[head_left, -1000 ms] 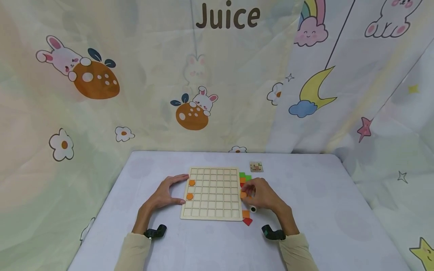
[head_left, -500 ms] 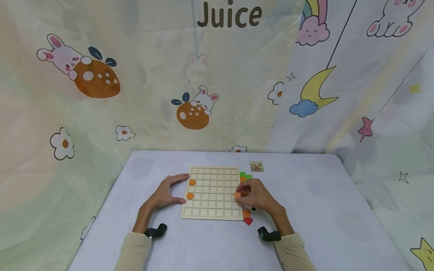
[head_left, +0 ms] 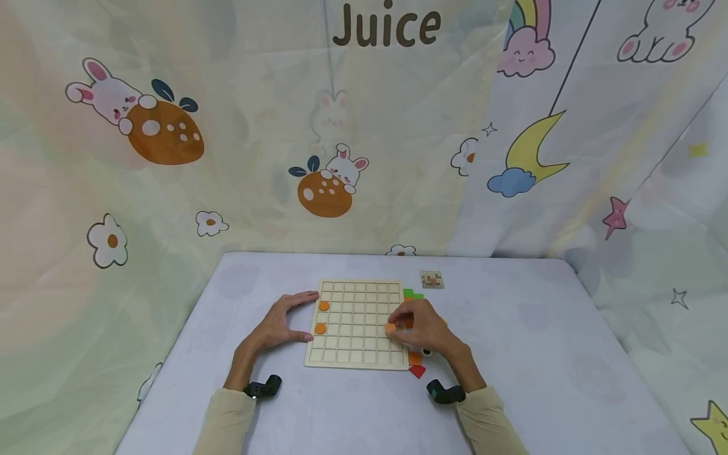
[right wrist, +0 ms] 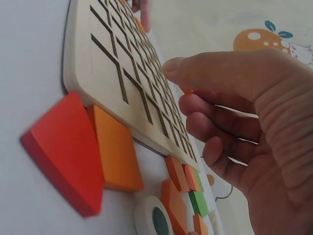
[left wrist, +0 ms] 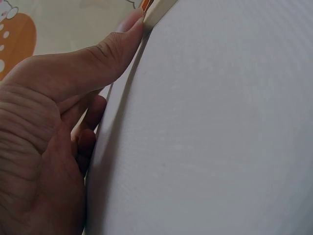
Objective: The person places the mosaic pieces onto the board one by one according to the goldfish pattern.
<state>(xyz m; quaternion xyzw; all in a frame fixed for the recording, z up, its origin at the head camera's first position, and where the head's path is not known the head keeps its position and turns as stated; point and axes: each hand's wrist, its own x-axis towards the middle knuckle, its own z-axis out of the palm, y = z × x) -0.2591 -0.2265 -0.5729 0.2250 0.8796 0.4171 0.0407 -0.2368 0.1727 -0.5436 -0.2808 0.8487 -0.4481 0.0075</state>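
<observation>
A pale wooden board with a square grid lies mid-table. Two orange discs sit near its left edge, one behind the other. My left hand spreads its thumb and fingers against the board's left side. In the left wrist view the thumb reaches the edge. My right hand pinches an orange piece between thumb and fingers, over the board's right columns. Most of that piece is hidden by the fingers in the right wrist view.
Right of the board lie a red piece, an orange block, green blocks and a white ring-like piece with a dark centre. A small patterned card lies behind them. A printed cloth hangs behind the table.
The right hand has moved left with the orange piece, from beside the board's right edge to over its right columns. The left hand keeps its place.
</observation>
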